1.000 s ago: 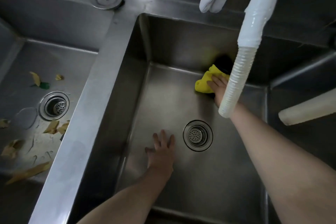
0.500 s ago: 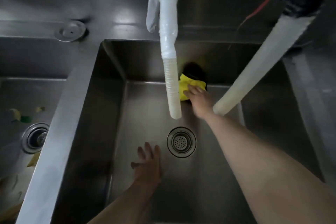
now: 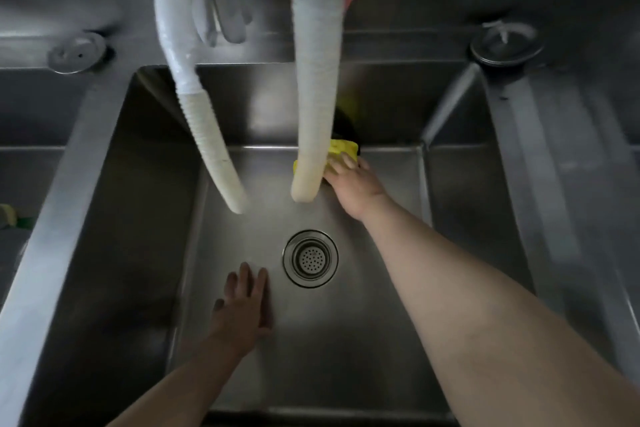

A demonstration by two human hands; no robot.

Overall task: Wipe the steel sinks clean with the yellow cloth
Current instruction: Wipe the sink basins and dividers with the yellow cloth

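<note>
The middle steel sink point(image 3: 377, 350) fills the view, with a round drain strainer point(image 3: 310, 258) in its floor. My right hand point(image 3: 353, 184) presses the yellow cloth point(image 3: 341, 149) onto the sink floor where it meets the back wall, fingers laid over the cloth. A white hose hides part of the cloth. My left hand point(image 3: 244, 305) rests flat on the sink floor, fingers straight, just left of the drain.
Two white corrugated hoses point(image 3: 211, 135) point(image 3: 313, 114) hang over the sink; grey gloves point(image 3: 221, 10) are draped at the taps. A left sink point(image 3: 31, 163) holds scraps; a right sink point(image 3: 575, 184) adjoins. Round drain covers point(image 3: 77, 51) point(image 3: 507, 45) lie on the back ledge.
The view has swung to the right, so the middle sink is centred and the right sink shows. My right hand keeps the cloth at the back wall; my left hand stays flat by the drain.
</note>
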